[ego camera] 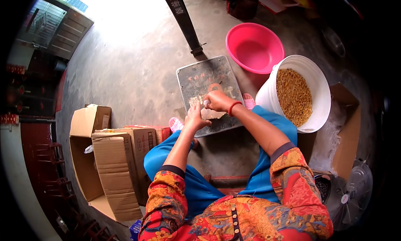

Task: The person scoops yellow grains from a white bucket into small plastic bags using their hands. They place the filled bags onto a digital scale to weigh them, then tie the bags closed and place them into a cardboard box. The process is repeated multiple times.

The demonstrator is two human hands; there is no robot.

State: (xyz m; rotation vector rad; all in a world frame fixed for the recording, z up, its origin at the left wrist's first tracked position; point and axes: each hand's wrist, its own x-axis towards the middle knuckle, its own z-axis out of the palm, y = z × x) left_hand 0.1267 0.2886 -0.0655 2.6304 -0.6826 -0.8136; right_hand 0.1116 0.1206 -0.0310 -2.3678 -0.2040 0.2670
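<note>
The platform of a floor scale (188,71) lies before me, its dark top worn and bearing reddish marks. My left hand (195,118) reaches over it, thumb spread from the fingers, fingertips at a pale patterned piece (195,100); whether they press on it is unclear. My right hand (219,100), with a red bead bracelet at the wrist, is closed around a small whitish object (206,102) just right of the left fingertips. A light, flat, cardboard-like piece (214,114) lies below both hands on the platform. The right fingers partly hide the whitish object.
The scale's dark column (183,21) rises at the far edge. A pink basin (255,48) and a white bucket (266,93) part-filled with golden-brown granular pieces (293,97) stand right. Cardboard boxes (116,172) stand left; an open carton (347,140) and fan (349,194) are right.
</note>
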